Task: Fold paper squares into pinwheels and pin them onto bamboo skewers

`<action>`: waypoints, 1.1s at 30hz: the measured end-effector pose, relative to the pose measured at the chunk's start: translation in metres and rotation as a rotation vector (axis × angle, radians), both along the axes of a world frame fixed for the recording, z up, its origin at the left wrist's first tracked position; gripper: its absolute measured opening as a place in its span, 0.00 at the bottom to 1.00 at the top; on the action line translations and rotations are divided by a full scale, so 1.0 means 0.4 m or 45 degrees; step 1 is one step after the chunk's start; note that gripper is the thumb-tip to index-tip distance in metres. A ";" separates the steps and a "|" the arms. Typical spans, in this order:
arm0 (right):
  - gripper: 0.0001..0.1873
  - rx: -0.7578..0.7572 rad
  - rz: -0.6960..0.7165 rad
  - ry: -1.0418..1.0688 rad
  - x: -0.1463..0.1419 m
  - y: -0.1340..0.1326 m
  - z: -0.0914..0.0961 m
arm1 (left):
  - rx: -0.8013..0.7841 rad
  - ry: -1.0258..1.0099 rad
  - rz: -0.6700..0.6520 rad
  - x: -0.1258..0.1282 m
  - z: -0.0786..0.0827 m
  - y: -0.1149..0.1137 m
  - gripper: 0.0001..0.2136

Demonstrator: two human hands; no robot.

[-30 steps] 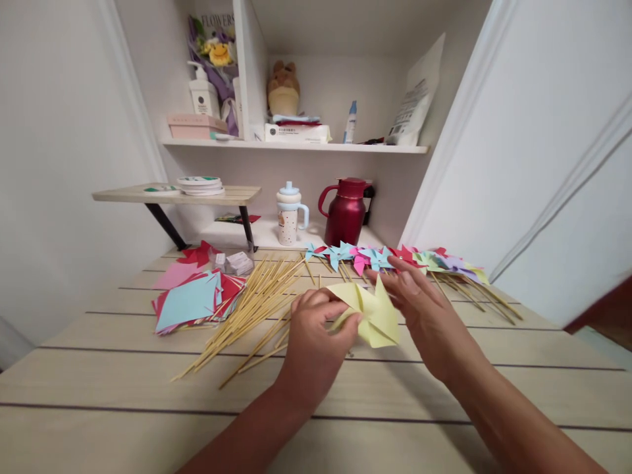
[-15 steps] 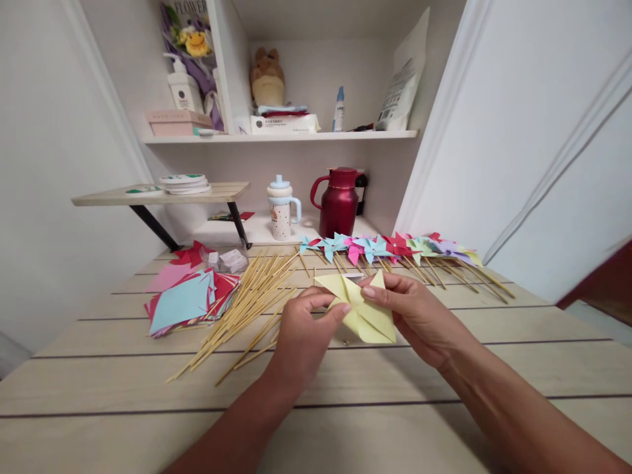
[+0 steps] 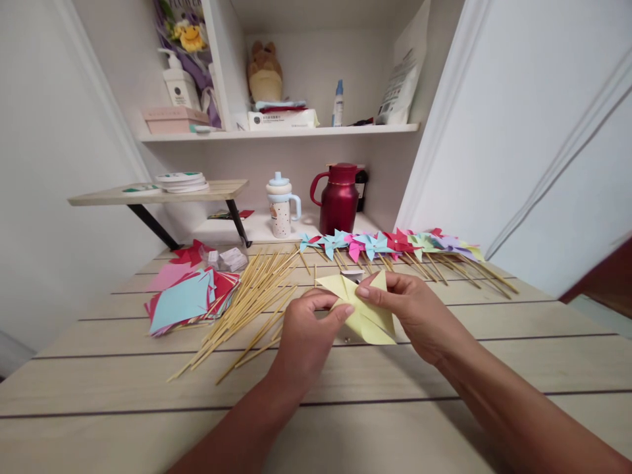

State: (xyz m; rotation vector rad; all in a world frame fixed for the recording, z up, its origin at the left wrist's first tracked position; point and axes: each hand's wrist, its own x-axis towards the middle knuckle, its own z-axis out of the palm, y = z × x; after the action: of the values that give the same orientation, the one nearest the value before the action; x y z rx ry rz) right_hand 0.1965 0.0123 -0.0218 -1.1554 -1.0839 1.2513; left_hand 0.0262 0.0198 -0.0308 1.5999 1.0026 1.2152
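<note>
Both hands hold a pale yellow paper pinwheel just above the wooden table. My left hand pinches its left flap between thumb and fingers. My right hand grips its top and centre, thumb pressed near the middle. A loose pile of bamboo sticks lies to the left of my hands. Beyond the hands, a row of finished pinwheels on sticks in blue, pink, red, green and purple stretches along the back of the table.
A stack of coloured paper squares sits at the left, small white pieces behind it. A red jug and a lidded cup stand at the back. Shelves above hold bottles, boxes and a plush toy. A white wall rises on the right.
My right hand came down from hovering open over the yellow pinwheel and closed on its top. My left hand kept its pinch. The view shifted slightly to the right.
</note>
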 end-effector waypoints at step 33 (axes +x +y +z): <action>0.19 0.053 0.085 -0.275 -0.001 0.001 -0.010 | 0.071 0.053 0.202 0.013 -0.019 0.000 0.08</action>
State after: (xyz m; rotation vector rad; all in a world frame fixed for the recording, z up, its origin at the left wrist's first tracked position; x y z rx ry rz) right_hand 0.1960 0.0129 -0.0257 -1.2520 -1.3118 1.1684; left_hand 0.0314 0.0196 -0.0385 1.6190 1.1492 1.3315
